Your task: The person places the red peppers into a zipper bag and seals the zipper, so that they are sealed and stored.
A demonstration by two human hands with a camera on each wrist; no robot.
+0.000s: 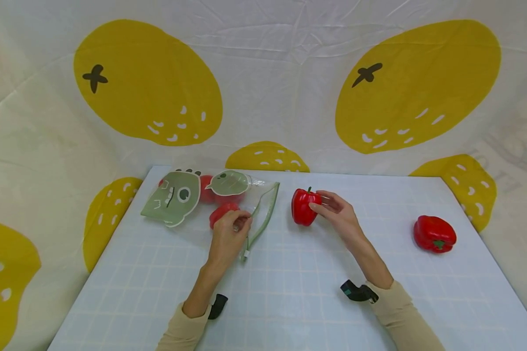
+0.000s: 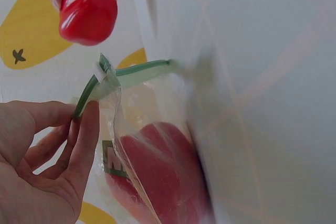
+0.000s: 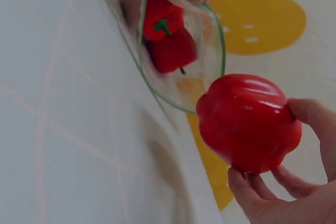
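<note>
My left hand (image 1: 230, 235) pinches the green rim of a clear zip bag (image 2: 137, 103) between thumb and fingers. The bag lies on the table with its mouth held open toward the right, as the right wrist view shows. Several red bell peppers (image 3: 173, 51) are inside, partly hidden behind the printed green dinosaur (image 1: 175, 197). With thumb and fingertips my right hand (image 1: 340, 217) holds another red bell pepper (image 3: 247, 124), stem up in the head view. That pepper is just right of the bag's mouth, apart from it.
One more red bell pepper (image 1: 435, 235) lies on its side at the table's right. The pale blue checked table (image 1: 290, 302) meets a white cloth backdrop (image 1: 281, 97) with yellow fruit prints at its far edge. A small slider (image 1: 246, 253) sits at the near end of the bag's rim.
</note>
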